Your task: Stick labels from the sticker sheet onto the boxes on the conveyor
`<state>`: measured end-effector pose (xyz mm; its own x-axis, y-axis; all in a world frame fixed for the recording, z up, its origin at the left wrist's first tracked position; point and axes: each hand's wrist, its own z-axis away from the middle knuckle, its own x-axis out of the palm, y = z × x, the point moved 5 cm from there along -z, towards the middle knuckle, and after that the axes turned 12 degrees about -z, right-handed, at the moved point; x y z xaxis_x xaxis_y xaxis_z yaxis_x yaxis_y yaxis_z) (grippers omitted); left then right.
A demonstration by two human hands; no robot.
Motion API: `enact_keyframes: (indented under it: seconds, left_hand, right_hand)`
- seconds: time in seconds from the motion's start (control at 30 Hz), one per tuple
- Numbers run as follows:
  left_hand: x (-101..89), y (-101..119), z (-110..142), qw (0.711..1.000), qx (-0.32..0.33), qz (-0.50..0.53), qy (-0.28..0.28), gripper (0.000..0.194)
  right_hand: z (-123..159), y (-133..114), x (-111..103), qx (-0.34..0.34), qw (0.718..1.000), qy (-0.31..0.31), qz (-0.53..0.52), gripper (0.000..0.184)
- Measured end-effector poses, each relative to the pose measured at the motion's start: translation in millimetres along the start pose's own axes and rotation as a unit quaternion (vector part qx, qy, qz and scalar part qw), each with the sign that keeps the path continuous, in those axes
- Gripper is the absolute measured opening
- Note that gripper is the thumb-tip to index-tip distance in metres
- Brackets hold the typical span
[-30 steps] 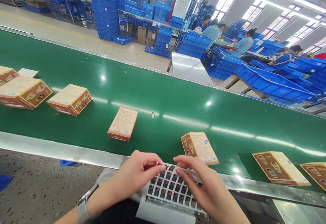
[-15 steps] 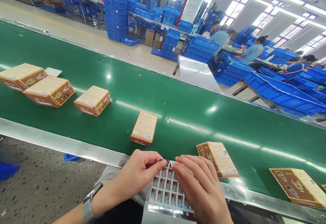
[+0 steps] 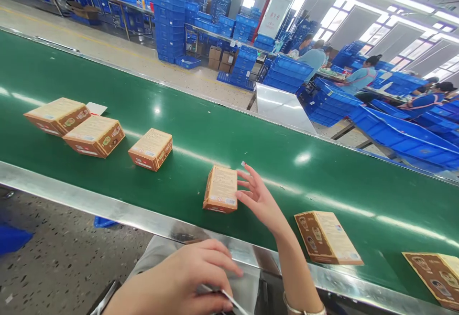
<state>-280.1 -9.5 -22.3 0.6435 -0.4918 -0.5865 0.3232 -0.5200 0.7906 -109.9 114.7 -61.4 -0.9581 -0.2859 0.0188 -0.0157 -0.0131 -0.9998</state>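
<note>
Right hand (image 3: pixel 260 202): ours, open, at the right edge of the carton (image 3: pixel 223 188); sticker (image 3: pixel 243 163) on a fingertip.
Left hand (image 3: pixel 182 276): we grasp a white sheet (image 3: pixel 237 304), mostly out of view.
Carton: on the green belt (image 3: pixel 186 124).

Plain green belt (image 3: pixel 186 128); tan-and-brown box (image 3: pixel 221 188) with white label patch; solid blue crates (image 3: pixel 170 23).

Boxes (image 3: pixel 221 188) (several) along the conveyor belt (image 3: pixel 186 128)
</note>
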Motion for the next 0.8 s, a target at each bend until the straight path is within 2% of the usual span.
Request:
enact_keyframes:
  seconds: [0.1,0.17,0.27,0.33,0.47,0.8]
  left_hand:
    - [-8.2,-5,0,0.988,0.029,-0.128,0.079,0.006]
    - [-10.1,-15,-2,0.976,0.024,-0.193,0.093,0.009]
    - [-6.7,-29,-6,0.972,0.02,-0.226,0.061,0.012]
    - [-4.0,-32,-9,0.972,0.029,-0.228,0.046,0.014]
    - [-0.3,-28,-16,0.969,0.048,-0.239,0.038,0.016]
    - [10.6,-20,-29,0.967,0.054,-0.248,0.004,0.014]
  right_hand:
    - [-10,5,12,-0.009,0.999,-0.031,-0.015,0.073]
    - [-9,2,13,-0.015,0.999,-0.006,-0.038,0.065]
    - [0,-3,8,-0.006,0.993,0.095,-0.067,0.043]
    - [7,-4,8,0.021,0.987,0.143,-0.077,0.039]
    - [18,-5,10,0.062,0.978,0.181,-0.077,0.042]
    - [32,-2,-4,0.058,0.965,0.249,-0.061,0.044]
